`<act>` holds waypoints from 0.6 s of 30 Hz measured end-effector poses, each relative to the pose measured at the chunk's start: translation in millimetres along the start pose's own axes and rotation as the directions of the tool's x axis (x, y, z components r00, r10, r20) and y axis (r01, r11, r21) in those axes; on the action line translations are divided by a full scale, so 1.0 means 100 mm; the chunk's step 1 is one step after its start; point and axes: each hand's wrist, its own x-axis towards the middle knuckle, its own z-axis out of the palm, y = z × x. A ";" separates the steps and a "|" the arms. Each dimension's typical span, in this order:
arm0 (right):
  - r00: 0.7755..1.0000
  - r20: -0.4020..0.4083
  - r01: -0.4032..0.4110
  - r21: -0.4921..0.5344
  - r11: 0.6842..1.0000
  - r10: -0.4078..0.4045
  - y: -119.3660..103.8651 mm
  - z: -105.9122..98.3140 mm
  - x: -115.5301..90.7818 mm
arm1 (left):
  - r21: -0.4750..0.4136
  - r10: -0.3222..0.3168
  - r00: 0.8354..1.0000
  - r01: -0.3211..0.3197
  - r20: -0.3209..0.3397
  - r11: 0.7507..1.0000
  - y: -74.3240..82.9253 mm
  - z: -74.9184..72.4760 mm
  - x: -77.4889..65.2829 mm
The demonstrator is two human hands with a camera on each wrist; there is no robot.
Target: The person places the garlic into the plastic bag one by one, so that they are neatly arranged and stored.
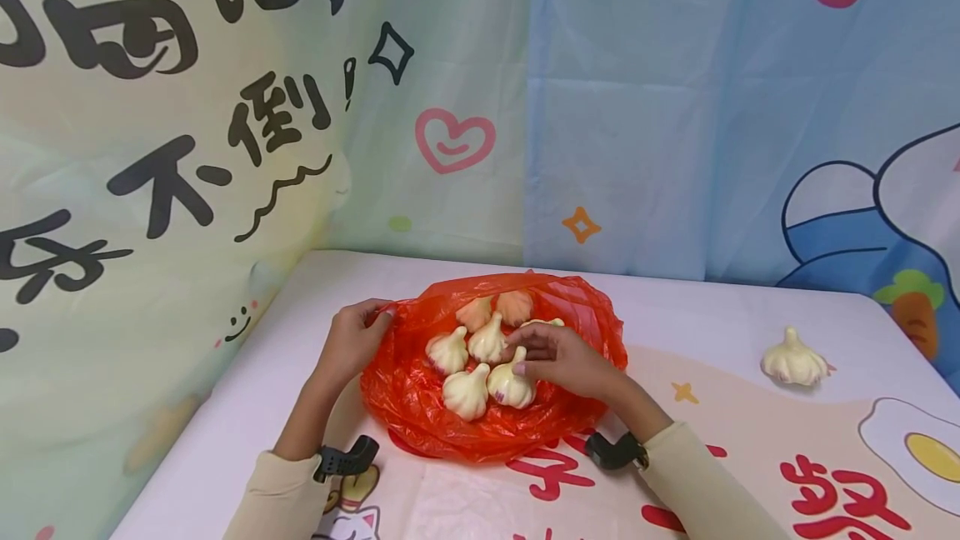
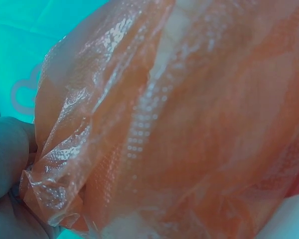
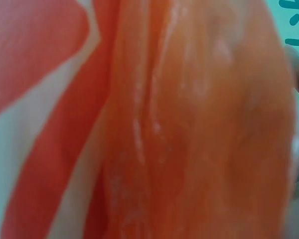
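An open red plastic bag [image 1: 420,432] lies spread on the table with several whitish garlic bulbs [image 1: 466,392] inside. At the bag's left edge, my left hand [image 1: 356,340] pinches the thin plastic between thumb and fingers; the left wrist view shows the crumpled film [image 2: 55,194] at those fingertips. Over the bag's opening, my right hand [image 1: 562,357] pinches the stem of a garlic bulb [image 1: 512,387] among the others. In the right wrist view the bag's side [image 3: 204,124] hides most of that hand. Two bulbs at the back look reddish through the film.
A single garlic bulb [image 1: 795,359] lies apart on the right side of the table. The printed tablecloth [image 1: 720,432] carries red characters and a fried-egg picture. A printed curtain [image 1: 622,107] stands behind the table and along its left side.
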 end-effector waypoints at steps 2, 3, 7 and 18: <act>1.000 -0.004 0.004 0.000 1.000 -0.004 -0.02 -0.01 -0.02 | 0.003 0.001 1.000 -0.001 0.001 1.000 0.00 0.00 0.00; 1.000 -0.008 0.005 -0.004 1.000 -0.005 -0.02 -0.01 -0.02 | 0.004 0.001 1.000 -0.001 0.001 1.000 0.00 0.00 0.00; 0.999 -0.020 0.029 -0.014 0.999 -0.029 -0.05 -0.04 -0.05 | 0.006 0.000 1.000 0.000 0.001 1.000 0.00 0.00 0.00; 0.994 -0.058 0.096 0.000 0.995 -0.096 -0.08 -0.17 -0.17 | 0.010 -0.008 1.000 0.008 0.000 1.000 0.00 0.02 0.00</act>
